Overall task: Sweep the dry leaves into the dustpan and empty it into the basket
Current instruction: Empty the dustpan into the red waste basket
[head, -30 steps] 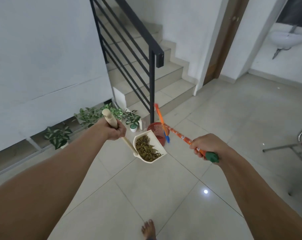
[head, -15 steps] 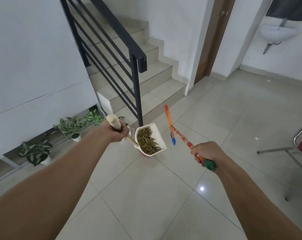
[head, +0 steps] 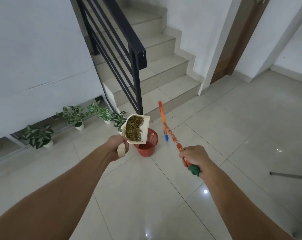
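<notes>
While the left grip (head: 118, 146) clenches the dustpan (head: 146, 121) handle and the right grip (head: 193, 159) clasps the broom (head: 173, 136), dry leaves (head: 133, 129) may spill beside the basket (head: 147, 148), apparently only partly beneath.

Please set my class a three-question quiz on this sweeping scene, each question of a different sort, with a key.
1. True or false: the dustpan is empty.
2. Where does the red basket stand?
A) on the bottom stair
B) on the floor tiles, near the foot of the black railing
C) beside the door
3. Fill in: the near end of the broom handle has a ___ cap.

Key: 1 false, dry leaves lie in it; 2 B; 3 green.
</notes>
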### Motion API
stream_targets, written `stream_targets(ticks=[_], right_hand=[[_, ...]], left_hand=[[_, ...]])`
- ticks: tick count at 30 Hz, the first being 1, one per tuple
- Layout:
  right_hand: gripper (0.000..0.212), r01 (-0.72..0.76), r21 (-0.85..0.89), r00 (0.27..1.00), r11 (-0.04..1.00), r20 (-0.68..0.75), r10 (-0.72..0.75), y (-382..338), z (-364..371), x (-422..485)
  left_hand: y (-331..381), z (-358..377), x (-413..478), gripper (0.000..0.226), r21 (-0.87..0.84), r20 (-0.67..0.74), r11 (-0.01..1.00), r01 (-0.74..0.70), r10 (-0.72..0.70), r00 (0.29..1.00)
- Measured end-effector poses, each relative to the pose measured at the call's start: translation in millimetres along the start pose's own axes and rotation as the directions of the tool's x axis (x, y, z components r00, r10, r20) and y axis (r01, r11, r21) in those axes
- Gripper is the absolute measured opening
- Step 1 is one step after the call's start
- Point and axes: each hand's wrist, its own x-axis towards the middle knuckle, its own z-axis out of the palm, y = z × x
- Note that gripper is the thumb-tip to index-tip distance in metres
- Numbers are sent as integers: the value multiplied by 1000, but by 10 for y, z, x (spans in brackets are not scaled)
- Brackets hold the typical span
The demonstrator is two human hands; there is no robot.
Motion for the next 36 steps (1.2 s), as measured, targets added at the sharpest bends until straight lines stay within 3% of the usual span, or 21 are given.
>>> stream_targets(ticks=[10, 21, 25, 36], right_hand=[[10, -27, -22, 993, 999, 118, 30, 113, -339, 387], [10, -13, -41, 991, 999, 133, 19, 186, -465, 381], [11, 10, -62, 991, 998, 132, -1, 158, -528, 335], [11, 75, -28, 989, 997, 130, -71, 64, -426, 62]], left_hand=[[-743, 438, 479, 17, 224, -120, 975, -4, 31, 992], [-878, 577, 527, 3, 424, -153, 904, -44, 119, 981], [-823, 604, 460, 10, 458, -137, 887, -56, 132, 982], [-711, 445, 59, 3, 456, -131, 886, -89, 165, 978]])
